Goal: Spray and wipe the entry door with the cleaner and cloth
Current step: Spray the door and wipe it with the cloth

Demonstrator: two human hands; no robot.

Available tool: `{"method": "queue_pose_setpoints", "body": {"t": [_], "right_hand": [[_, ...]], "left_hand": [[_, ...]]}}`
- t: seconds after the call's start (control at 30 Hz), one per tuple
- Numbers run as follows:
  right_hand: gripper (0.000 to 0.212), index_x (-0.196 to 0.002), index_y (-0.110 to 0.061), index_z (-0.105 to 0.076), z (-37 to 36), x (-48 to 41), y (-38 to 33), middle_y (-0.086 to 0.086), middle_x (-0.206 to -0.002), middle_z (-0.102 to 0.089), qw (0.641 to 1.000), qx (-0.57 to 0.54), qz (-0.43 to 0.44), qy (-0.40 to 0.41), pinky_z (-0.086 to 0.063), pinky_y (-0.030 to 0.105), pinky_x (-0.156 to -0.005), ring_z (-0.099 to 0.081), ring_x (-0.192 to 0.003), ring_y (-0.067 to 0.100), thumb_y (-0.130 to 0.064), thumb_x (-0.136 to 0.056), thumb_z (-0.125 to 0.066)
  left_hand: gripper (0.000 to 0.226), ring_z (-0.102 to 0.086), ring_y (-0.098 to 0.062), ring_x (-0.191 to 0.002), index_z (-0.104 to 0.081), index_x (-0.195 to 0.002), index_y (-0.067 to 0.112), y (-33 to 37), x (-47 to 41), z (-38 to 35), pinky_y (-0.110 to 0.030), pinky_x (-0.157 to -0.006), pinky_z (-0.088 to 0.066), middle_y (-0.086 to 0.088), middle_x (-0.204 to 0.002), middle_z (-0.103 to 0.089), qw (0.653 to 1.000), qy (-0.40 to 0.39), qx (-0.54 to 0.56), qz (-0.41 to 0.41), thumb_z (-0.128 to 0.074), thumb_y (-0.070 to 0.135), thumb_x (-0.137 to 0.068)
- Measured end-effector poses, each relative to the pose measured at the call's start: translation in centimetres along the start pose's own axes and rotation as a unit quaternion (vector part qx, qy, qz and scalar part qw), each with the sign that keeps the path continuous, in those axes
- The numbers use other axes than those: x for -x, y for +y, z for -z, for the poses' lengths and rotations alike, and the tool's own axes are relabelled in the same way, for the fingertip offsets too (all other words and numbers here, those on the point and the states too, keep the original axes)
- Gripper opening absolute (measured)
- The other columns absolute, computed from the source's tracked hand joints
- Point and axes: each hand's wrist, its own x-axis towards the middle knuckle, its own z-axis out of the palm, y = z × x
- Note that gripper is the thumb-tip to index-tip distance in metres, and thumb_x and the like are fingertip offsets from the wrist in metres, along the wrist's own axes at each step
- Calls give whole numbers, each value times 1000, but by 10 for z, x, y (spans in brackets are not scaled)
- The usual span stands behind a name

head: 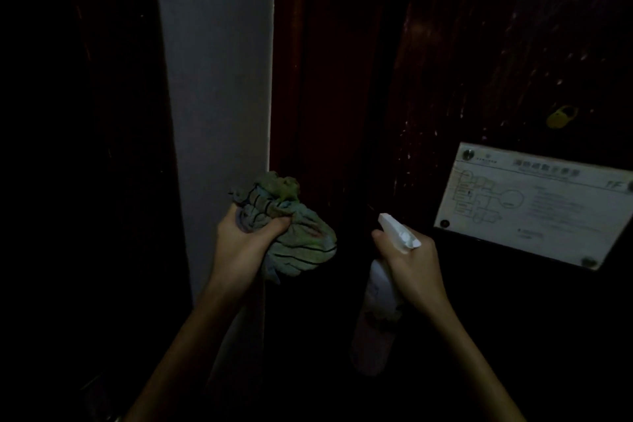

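Note:
The dark brown entry door [496,55] fills the right half of the dim view, speckled with pale droplets. My left hand [245,240] grips a bunched, striped greenish cloth [291,233] near the door's left edge. My right hand [409,259] holds a white spray bottle [376,305] by its neck, its nozzle head [397,228] pointing up and left toward the door. The bottle's body hangs below my hand.
A white evacuation-plan sign [534,205] is screwed to the door at right. A small yellow fitting [561,116] sits above it. The reddish door frame [291,62] and a pale wall strip [215,79] stand left of the door. Far left is dark.

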Motion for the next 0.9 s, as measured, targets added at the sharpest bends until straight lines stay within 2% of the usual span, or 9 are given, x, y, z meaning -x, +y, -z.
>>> {"method": "queue_pose_setpoints", "body": {"t": [0.1, 0.2, 0.33, 0.53, 0.6, 0.67, 0.73, 0.8, 0.9], "right_hand": [[32, -97, 14, -58, -3, 3, 7, 30, -101, -61, 1000, 24, 9, 6, -48, 54, -85, -59, -96, 33, -17, -90, -65], [30, -94, 9, -62, -5, 3, 14, 25, -97, -65, 1000, 22, -6, 18, -50, 52, -84, -62, -93, 29, -20, -88, -67], [23, -83, -2, -66, -7, 4, 20, 14, -81, -68, 999, 20, -24, 19, -53, 46, -72, -66, -80, 29, -25, -87, -68], [26, -91, 5, -64, -7, 9, 23, 17, -94, -68, 999, 3, -30, 27, -54, 45, -79, -65, -91, 17, -21, -89, -66], [22, -78, -4, -65, -6, 8, 24, 6, -75, -69, 999, -9, -28, 30, -53, 42, -66, -66, -69, 13, -23, -87, -68], [24, -68, -13, -59, -5, 7, 24, -2, -66, -60, 999, -11, -23, 21, -48, 39, -63, -59, -64, 13, -26, -87, -68], [22, -69, -15, -60, -6, 6, 24, 0, -68, -61, 999, -15, -20, 20, -48, 37, -64, -60, -67, 16, -26, -87, -68], [11, -81, -14, -68, -6, 5, 25, 4, -80, -69, 999, -24, -22, 28, -50, 31, -68, -66, -77, 18, -24, -87, -69], [14, -89, -5, -70, -7, 8, 26, 9, -93, -72, 999, -25, -27, 36, -52, 25, -68, -68, -88, 14, -19, -88, -68]], "left_hand": [[29, -74, -2, -80, -65, -98, 20, -3, 1, 1, -13, -62, -55, 5, -93, -74, 1000, 6, 0, 2, -74, -4, -84], [29, -73, 1, -72, -65, -97, 19, -4, 1, 2, -13, -60, -54, 5, -91, -74, 1000, 7, -4, 5, -74, -5, -83], [30, -71, 4, -68, -62, -108, 7, -5, 3, 3, -11, -58, -53, 3, -92, -71, 1000, 12, -4, 8, -73, -7, -84], [31, -71, 5, -69, -63, -107, 11, -7, 4, 3, -11, -59, -54, 4, -94, -71, 1000, 5, -12, 9, -74, -5, -84], [31, -71, 5, -70, -62, -106, 12, -7, 4, 3, -10, -60, -54, 4, -95, -71, 1000, 5, -11, 11, -74, -5, -84], [30, -70, 5, -69, -63, -104, 12, -7, 5, 2, -10, -59, -53, 3, -95, -71, 1000, 4, -7, 13, -74, -6, -83], [30, -71, 5, -68, -63, -98, 16, -7, 6, 1, -10, -58, -53, 3, -93, -71, 1000, 2, -3, 13, -74, -7, -83], [30, -71, 5, -67, -62, -98, 16, -7, 8, 0, -10, -57, -53, 4, -91, -71, 1000, -1, -1, 16, -73, -7, -83], [29, -71, 4, -67, -63, -102, 11, -8, 8, 1, -11, -57, -53, 4, -91, -71, 1000, 1, 1, 19, -73, -8, -83]]}}
